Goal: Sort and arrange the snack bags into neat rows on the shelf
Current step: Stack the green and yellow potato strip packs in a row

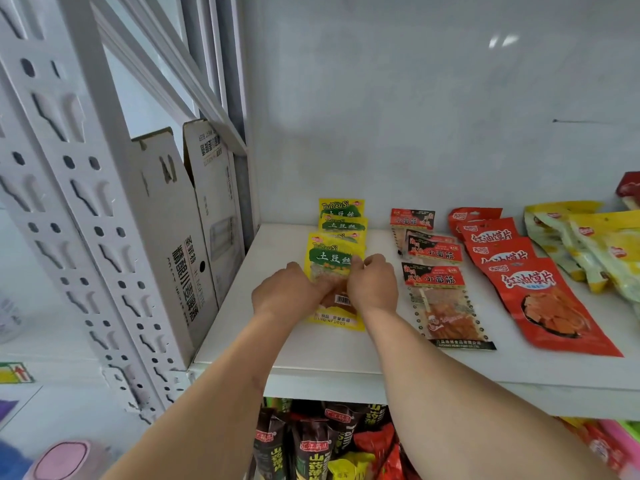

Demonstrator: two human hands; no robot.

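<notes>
A yellow snack bag (330,259) with green lettering lies at the front of a row of like yellow bags (341,211) on the white shelf (311,355). My left hand (287,294) presses on its left side and my right hand (372,284) on its right side, fingers curled onto the bag. To the right run a row of red and black bags (438,299), then a row of red bags (550,306), then overlapping pale yellow bags (595,244).
Cardboard boxes (180,244) stand upright left of the shelf, beside a perforated white upright (79,209). The shelf below holds dark and red snack bags (311,445). A pink-topped round object (65,460) sits at the lower left. The white back wall (415,116) closes the shelf.
</notes>
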